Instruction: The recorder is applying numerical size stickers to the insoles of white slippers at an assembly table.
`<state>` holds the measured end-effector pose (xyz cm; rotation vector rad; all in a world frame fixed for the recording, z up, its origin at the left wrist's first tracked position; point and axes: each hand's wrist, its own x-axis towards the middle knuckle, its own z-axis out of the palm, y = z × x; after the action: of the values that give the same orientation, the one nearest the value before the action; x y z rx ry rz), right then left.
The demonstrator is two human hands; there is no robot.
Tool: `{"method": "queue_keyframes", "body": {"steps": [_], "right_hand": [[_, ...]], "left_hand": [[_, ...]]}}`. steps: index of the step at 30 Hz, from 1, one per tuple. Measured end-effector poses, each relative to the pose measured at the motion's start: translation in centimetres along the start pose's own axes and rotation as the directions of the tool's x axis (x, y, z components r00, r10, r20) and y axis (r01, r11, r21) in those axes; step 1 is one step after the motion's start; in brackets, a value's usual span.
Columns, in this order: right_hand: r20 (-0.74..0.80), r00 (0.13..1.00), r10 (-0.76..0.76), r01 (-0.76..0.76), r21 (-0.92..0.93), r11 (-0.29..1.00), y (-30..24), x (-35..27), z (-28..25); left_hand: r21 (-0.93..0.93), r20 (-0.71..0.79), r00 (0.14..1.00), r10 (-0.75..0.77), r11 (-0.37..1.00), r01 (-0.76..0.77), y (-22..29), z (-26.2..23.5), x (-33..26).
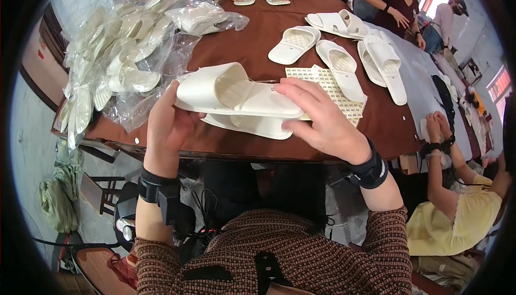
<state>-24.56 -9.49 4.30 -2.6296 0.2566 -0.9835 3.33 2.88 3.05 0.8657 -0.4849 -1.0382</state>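
Smooth-curved wht slippers (pixel 209 89) btwn fingers (pixel 299 96).

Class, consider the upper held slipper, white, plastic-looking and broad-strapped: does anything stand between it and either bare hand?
Nothing visible does. The left hand touches the upper slipper at its strap end, and the right hand at its heel. The lower white, plastic-looking slipper is beneath it, blocking neither hand.

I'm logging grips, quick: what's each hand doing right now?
Left hand: closed, holding the upper slipper by its toe end.
Right hand: closed at that slipper's heel end, seemingly touching the lower slipper too.
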Motion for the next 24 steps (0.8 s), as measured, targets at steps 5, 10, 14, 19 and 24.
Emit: {"method": "queue_keyframes", "body": {"steps": [5, 10, 14, 19, 24], "right_hand": [[-0.101, 0.957, 0.273, -0.238, 0.268, 0.934, 2.1, -0.5, 1.2], [0.166, 0.78, 0.604, -0.363, 0.905, 0.22, 2.4, -0.3, 0.6], [0.294, 0.749, 0.594, -0.362, 0.932, -0.004, 4.0, -1.2, 1.5], [0.052, 0.761, 0.646, -0.393, 0.83, 0.397, 3.4, -2.3, 1.8], [0.008, 0.92, 0.391, -0.381, 0.245, 0.891, 3.2, -3.4, 1.8]], "left_hand": [[0.136, 0.145, 0.987, 0.065, 0.987, -0.085, -0.1, 2.5, 0.0], [0.775, 0.376, 0.875, 0.304, 0.415, -0.477, -3.8, 3.5, -1.1], [0.773, 0.628, 0.71, 0.318, -0.354, -0.526, -5.9, 3.8, -2.9], [0.847, 0.524, 0.76, 0.384, -0.33, -0.417, -6.6, 1.3, -1.1], [0.922, 0.376, 0.872, 0.314, -0.22, -0.319, -5.8, 0.8, -0.8]]}}
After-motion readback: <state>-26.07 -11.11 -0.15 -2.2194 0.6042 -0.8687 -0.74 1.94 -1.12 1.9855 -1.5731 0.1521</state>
